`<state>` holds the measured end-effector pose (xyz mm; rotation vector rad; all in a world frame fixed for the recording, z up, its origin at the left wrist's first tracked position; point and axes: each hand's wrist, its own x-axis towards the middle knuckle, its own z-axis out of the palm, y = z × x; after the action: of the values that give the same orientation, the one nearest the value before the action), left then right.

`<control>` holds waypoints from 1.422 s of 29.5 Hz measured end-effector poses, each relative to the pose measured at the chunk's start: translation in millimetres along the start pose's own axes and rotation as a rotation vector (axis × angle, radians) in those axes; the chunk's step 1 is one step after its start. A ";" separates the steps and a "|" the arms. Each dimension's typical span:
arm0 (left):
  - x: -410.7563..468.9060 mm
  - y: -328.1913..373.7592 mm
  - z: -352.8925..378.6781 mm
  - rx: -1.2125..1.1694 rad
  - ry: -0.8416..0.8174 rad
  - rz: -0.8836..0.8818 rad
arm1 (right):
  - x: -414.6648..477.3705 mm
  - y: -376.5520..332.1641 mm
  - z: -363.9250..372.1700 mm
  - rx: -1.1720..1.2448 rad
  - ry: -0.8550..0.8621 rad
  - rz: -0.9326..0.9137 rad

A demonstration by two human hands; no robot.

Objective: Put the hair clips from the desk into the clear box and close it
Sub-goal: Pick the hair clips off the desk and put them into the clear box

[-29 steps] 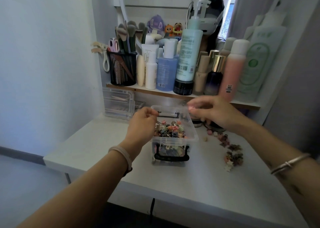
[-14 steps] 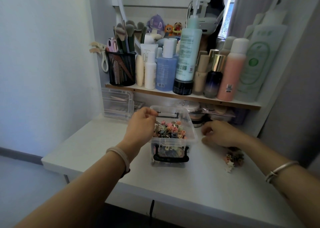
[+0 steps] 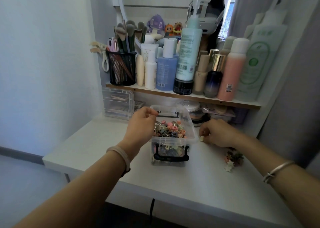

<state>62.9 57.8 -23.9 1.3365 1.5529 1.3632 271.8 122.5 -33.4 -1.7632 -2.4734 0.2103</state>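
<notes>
L and R hands, status: left hand (image 3: 141,124) is curled at the far-left rim of the clear box (image 3: 173,139), thumb and forefinger pinching the rim by the look of it, probably to steady the box. Right hand (image 3: 219,132) rests on the desk (image 3: 199,184) just right of the box, fingers bent down and nipping a pale clip (image 3: 201,138) at the fingertips. Whether more clips sit under the palm cannot be told.

Key relation: box opening lies directly left of the R hand, just beside it, with the rim above desk level. The move likely needed is lift, short carry left over the rim, then release. R hand is the nearer one to the remaining stock. L hand is on the wrong side of the box for that.

Box long axis runs front to back, away from the person. A black latch (image 3: 170,158) shows on the near end. Contents: a heap of mixed clips (image 3: 170,129), approx. to the rim. Lid not identifiable.

Remaining stock: loose clips (image 3: 233,156) in a small pile on the desk, right of the box, near the R forearm. Task est. well advanced. Closing not yet done.
</notes>
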 end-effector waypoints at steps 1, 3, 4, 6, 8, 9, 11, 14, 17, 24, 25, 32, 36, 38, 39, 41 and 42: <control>0.0 -0.1 -0.1 0.002 0.001 -0.001 | 0.1 -0.1 -0.7 -0.001 0.010 -0.003; -0.9 0.4 0.2 0.002 -0.001 -0.004 | -0.9 -0.4 -3.9 0.022 0.049 -0.006; -1.6 0.9 0.4 0.001 -0.003 -0.007 | -1.9 -0.8 -5.9 0.032 0.069 -0.012; -2.6 1.8 0.7 0.006 -0.006 -0.014 | -2.3 -1.4 -9.3 0.048 0.116 -0.030; -3.6 2.0 1.1 0.014 -0.007 -0.015 | -3.5 -6.9 -13.6 0.176 0.233 -0.047; -4.0 1.9 1.0 0.018 -0.007 -0.013 | -5.7 -13.0 -17.9 0.327 0.294 -0.058; -4.5 2.6 1.7 0.025 -0.004 -0.013 | -12.0 -30.0 -29.6 0.637 0.327 -0.137; -5.4 3.9 2.6 0.018 0.005 -0.010 | -19.1 -50.4 -44.8 0.718 0.192 -0.255; -8.3 4.5 4.0 0.005 -0.009 -0.023 | -16.9 -39.4 -49.6 0.662 0.255 -0.133; -9.7 4.3 5.0 0.026 -0.012 -0.025 | -11.4 26.7 -10.5 -0.049 0.016 0.180; -9.5 4.8 5.3 0.029 -0.013 -0.022 | -11.2 28.9 -8.1 -0.045 0.020 0.186; -10.1 5.5 5.6 0.045 -0.011 -0.008 | -1.1 14.8 -0.7 0.060 0.071 0.120; -10.3 6.9 5.9 0.050 -0.014 -0.002 | -3.1 11.4 -3.8 0.085 0.016 0.122; -10.8 6.6 5.3 0.047 -0.014 0.002 | -3.8 9.8 -6.9 0.131 0.078 0.114; -10.8 6.0 5.2 0.047 -0.013 0.002 | -3.6 7.0 -10.3 0.190 0.159 0.099; -11.1 5.2 5.5 0.043 -0.007 0.000 | -7.2 -7.2 -21.9 0.496 0.284 0.041; -11.5 5.1 5.7 0.040 -0.004 -0.004 | -10.1 -17.0 -28.9 0.699 0.282 -0.013</control>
<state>72.4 48.1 -21.9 1.3592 1.5869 1.3328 263.9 109.1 -2.0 -1.3588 -1.8810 0.6750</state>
